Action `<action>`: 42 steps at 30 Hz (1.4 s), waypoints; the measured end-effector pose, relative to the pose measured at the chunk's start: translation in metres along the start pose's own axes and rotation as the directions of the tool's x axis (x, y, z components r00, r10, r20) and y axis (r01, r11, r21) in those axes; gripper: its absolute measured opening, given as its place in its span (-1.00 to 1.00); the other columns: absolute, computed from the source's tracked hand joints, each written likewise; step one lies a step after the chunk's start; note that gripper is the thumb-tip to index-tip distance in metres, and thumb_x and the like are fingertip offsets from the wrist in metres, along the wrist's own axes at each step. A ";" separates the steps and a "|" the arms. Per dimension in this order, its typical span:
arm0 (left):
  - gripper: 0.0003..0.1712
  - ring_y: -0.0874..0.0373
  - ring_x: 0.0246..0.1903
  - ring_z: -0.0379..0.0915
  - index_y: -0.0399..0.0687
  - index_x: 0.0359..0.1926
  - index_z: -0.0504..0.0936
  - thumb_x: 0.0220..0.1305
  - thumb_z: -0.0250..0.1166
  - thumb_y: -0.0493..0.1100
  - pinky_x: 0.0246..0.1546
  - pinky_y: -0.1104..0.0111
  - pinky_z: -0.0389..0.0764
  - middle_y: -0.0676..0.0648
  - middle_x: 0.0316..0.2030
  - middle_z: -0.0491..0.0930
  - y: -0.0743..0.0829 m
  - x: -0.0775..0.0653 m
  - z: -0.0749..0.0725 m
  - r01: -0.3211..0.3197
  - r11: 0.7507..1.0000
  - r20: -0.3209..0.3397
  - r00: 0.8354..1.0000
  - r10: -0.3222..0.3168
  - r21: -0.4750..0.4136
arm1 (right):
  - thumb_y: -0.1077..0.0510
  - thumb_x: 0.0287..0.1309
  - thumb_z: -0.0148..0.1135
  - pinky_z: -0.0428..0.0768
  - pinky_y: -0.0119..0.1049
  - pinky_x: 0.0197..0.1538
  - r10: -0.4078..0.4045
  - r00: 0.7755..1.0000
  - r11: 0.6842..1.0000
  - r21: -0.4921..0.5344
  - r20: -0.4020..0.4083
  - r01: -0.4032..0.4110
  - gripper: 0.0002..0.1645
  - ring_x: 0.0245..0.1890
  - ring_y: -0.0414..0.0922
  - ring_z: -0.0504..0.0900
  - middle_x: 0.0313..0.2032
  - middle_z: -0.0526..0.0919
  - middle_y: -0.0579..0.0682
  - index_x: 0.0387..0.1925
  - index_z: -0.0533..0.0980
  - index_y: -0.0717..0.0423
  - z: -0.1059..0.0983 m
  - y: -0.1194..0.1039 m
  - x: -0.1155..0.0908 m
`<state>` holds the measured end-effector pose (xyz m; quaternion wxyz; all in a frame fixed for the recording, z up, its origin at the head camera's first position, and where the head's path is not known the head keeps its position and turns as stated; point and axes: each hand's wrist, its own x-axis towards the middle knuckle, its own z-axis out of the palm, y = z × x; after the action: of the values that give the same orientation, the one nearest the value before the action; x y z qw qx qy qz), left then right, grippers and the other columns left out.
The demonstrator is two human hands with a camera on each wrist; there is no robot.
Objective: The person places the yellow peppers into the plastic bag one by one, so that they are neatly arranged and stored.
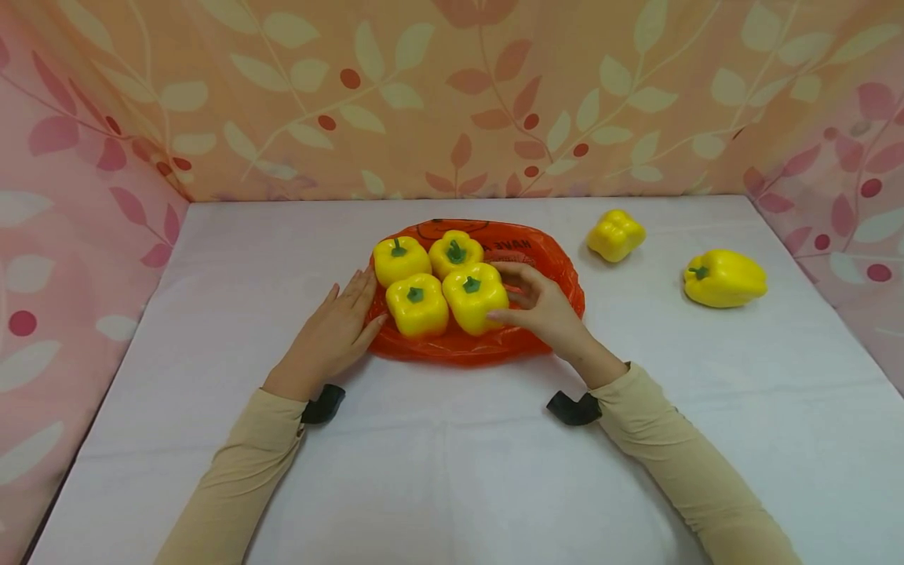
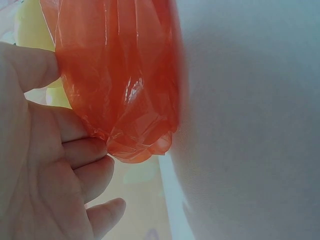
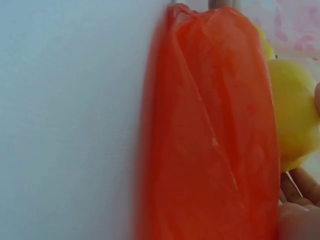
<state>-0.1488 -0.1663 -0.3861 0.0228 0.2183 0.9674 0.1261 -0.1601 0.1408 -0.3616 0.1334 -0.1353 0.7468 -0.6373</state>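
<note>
Several yellow bell peppers with green stems are grouped in the left part of a red plastic bag (image 1: pixel 452 349), spread with its mouth facing up. My right hand (image 1: pixel 547 310) reaches over the bag and holds the front right bell pepper (image 1: pixel 476 298) between thumb and fingers. In the right wrist view, the bag's wall (image 3: pixel 215 125) covers much of that hand, and a fingertip shows on the pepper (image 3: pixel 295 110). At the bag's left side, my left hand (image 1: pixel 339 326) rests with extended fingers along the edge. The left wrist view shows its thumb (image 2: pixel 37 67) at the bag's rim.
Two more yellow bell peppers lie on the white-covered table (image 1: pixel 438 455) to the right: one (image 1: pixel 617 235) near the back edge, another (image 1: pixel 725 278) on its side farther right. Floral curtains (image 1: pixel 452 94) stand behind and at both sides.
</note>
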 end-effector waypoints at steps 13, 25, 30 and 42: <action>-0.21 -0.12 0.42 -0.22 -0.39 0.42 -0.06 0.42 -0.03 0.04 0.35 -0.06 -0.12 -0.31 0.42 -0.08 0.001 0.000 -0.002 0.011 1.000 0.016 1.000 -0.011 0.008 | 0.24 0.07 0.36 0.40 -0.22 0.22 0.036 0.999 0.999 -0.012 0.005 -0.036 -0.24 0.25 -0.06 0.32 0.25 0.33 0.01 0.29 0.26 0.10 0.000 0.007 0.002; -0.19 -0.11 0.42 -0.24 -0.37 0.43 -0.09 0.42 -0.03 0.05 0.35 -0.05 -0.13 -0.29 0.43 -0.10 0.000 0.001 -0.001 0.017 1.000 0.030 0.999 -0.018 0.012 | 0.23 0.03 0.39 0.36 -0.11 0.25 0.055 0.998 0.991 -0.122 0.018 -0.053 -0.19 0.23 -0.01 0.34 0.22 0.33 0.06 0.29 0.24 0.12 0.001 0.012 0.005; -0.20 -0.11 0.42 -0.24 -0.37 0.43 -0.09 0.42 -0.03 0.05 0.35 -0.05 -0.13 -0.29 0.43 -0.10 0.000 0.001 -0.001 0.014 1.000 0.026 1.000 -0.015 0.006 | 0.23 0.03 0.40 0.37 -0.11 0.24 0.051 0.999 0.990 -0.134 0.016 -0.048 -0.19 0.22 -0.01 0.35 0.21 0.34 0.06 0.29 0.24 0.12 0.002 0.011 0.005; -0.20 -0.11 0.42 -0.23 -0.36 0.43 -0.09 0.43 -0.05 0.06 0.35 -0.06 -0.12 -0.29 0.43 -0.09 0.001 0.001 0.000 0.017 1.000 0.018 1.000 -0.017 -0.002 | 0.27 -0.04 0.44 0.38 -0.14 0.23 -0.012 1.000 0.988 -0.157 0.009 0.013 -0.15 0.21 -0.04 0.33 0.22 0.34 0.03 0.28 0.25 0.14 0.001 0.012 0.005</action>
<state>-0.1494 -0.1652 -0.3855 0.0329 0.2113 0.9689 0.1248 -0.1642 0.1397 -0.3735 0.1215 -0.1526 0.7932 -0.5769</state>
